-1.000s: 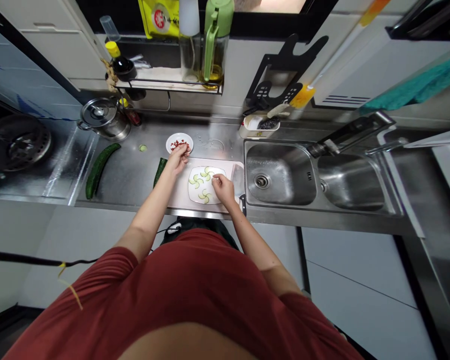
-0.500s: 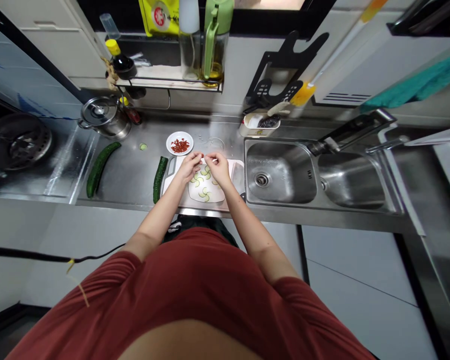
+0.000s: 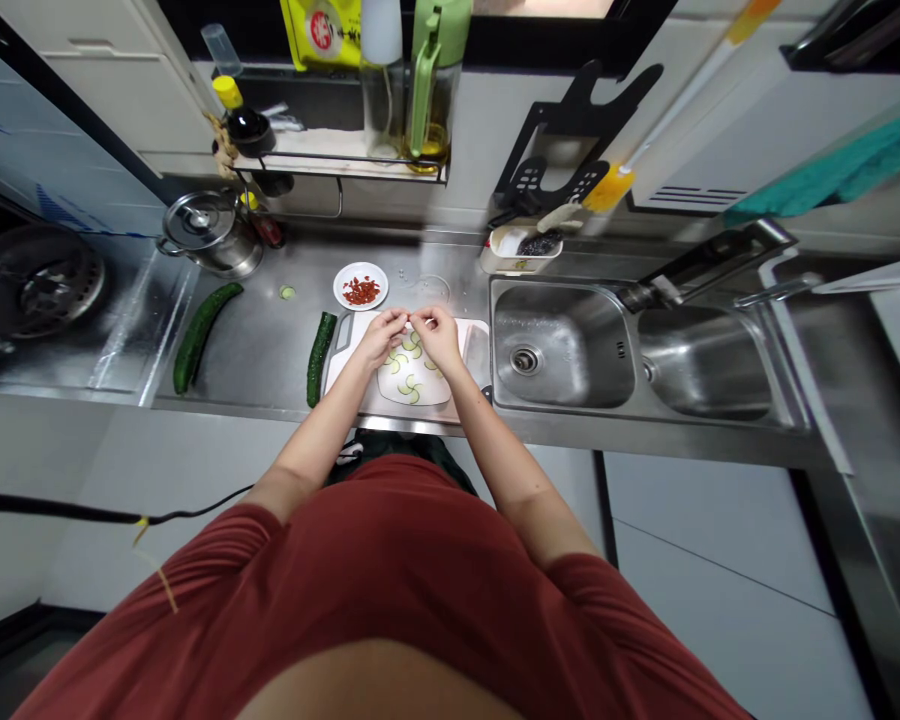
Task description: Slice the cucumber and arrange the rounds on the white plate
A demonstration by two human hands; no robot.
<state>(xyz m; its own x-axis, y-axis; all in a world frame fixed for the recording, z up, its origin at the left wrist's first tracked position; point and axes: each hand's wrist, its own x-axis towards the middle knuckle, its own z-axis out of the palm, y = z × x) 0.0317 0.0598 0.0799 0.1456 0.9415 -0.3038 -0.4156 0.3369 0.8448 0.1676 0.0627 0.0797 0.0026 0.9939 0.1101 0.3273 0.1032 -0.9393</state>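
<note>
My left hand (image 3: 382,335) and my right hand (image 3: 436,338) meet fingertip to fingertip over the far edge of a white plate (image 3: 391,392). Both are closed in a pinch, and whatever is between the fingers is too small and covered to make out. Thin cucumber slices (image 3: 409,387) lie on the plate in curved, pinwheel-like groups. Under the plate is a pale cutting board (image 3: 367,405). Just beyond my left hand stands a small white dish (image 3: 339,290) with chopped red pieces (image 3: 361,291) in it. A cut length of cucumber (image 3: 320,360) lies left of the board.
A whole cucumber (image 3: 202,335) and a cucumber end (image 3: 287,293) lie on the steel counter at left. Behind them stand a lidded pot (image 3: 214,240) and a sauce bottle (image 3: 266,228). To the right is a double sink (image 3: 562,385), with a utensil caddy (image 3: 521,262) behind it.
A small red piece showed at my left fingertips before; it is now hidden between the fingers. My hands have drawn slightly closer together and otherwise stay in place.
</note>
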